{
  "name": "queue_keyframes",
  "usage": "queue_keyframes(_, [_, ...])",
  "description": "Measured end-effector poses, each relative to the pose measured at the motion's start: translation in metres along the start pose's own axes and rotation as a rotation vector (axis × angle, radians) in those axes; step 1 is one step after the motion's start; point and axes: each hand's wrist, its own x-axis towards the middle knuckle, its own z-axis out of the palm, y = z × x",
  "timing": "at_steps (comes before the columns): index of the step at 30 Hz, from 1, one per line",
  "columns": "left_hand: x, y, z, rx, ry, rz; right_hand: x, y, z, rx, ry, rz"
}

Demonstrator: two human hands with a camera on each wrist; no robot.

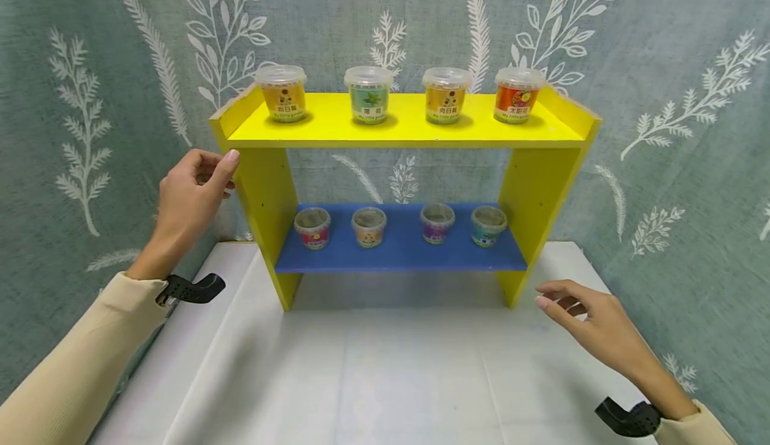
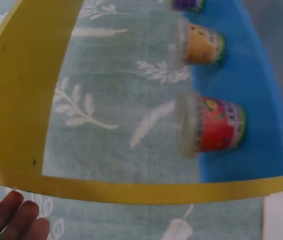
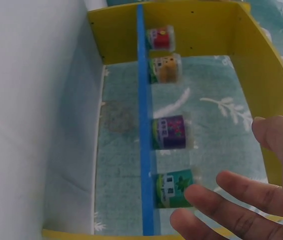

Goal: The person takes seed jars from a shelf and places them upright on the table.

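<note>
A yellow shelf unit [image 1: 409,143] with a blue lower board [image 1: 397,258] stands on the table. Beside its upper left corner is my left hand [image 1: 195,191], fingers loosely bent, fingertips right at the side panel's outer edge. The left wrist view shows those fingers [image 2: 16,215] just outside the yellow edge, holding nothing. My right hand [image 1: 592,325] hovers over the table to the right of the unit, its fingers relaxed and nothing between them. In the right wrist view, the fingers [image 3: 236,215] overlap a teal-labelled plastic cup [image 3: 174,189] on the blue board.
Lidded plastic cups line the top board: two orange-labelled, including one at far left [image 1: 285,94], a green one [image 1: 369,96] and a red one [image 1: 517,96]. Red [image 1: 313,228], peach [image 1: 369,226] and purple [image 1: 436,222] cups share the lower board. A patterned curtain [image 1: 662,184] surrounds the white table [image 1: 385,378].
</note>
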Motion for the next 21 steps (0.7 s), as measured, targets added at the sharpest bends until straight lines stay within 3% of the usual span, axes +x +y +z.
queue_keyframes(13, [0.023,0.016,0.000,-0.004,0.067,-0.016,0.005,-0.005,0.000,0.014,-0.007,-0.004])
queue_keyframes(21, [0.027,0.016,0.002,0.007,0.079,-0.031,0.010,-0.009,-0.001,0.008,0.003,-0.017])
